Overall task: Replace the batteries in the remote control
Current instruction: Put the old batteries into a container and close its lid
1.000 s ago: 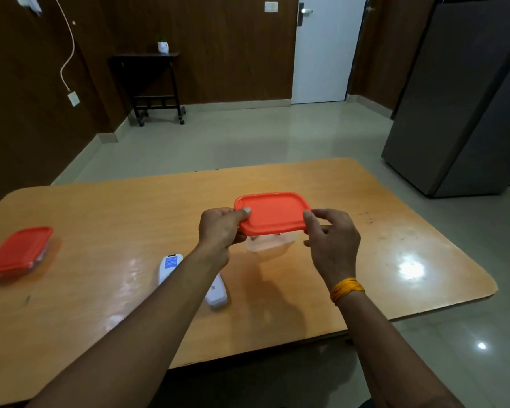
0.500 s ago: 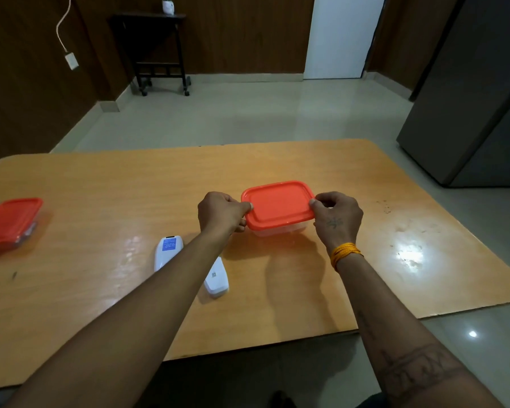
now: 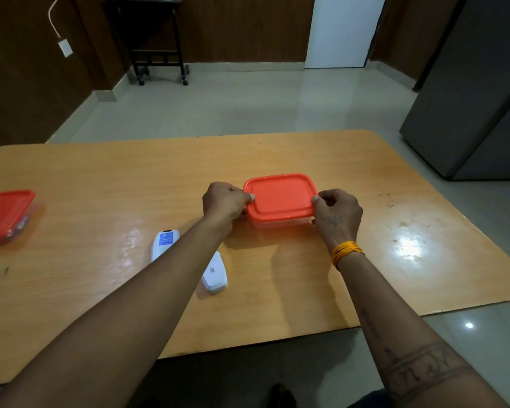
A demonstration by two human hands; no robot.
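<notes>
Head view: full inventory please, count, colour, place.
table: 1, light wood, fills the middle
box with lid: 1, clear with orange lid, table centre, between both hands
second box: 1, clear with orange lid, left table edge
remote control: 1, white, face down, partly under left forearm
side table: 1, dark, far wall
door: 1, white, far wall
cabinet: 1, grey, right
left hand: 1, on lid's left edge
right hand: 1, on lid's right edge, orange wrist thread

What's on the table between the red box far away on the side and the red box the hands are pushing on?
In the head view, only bare table lies between the far red box and the held red box, apart from the left hand.
</notes>
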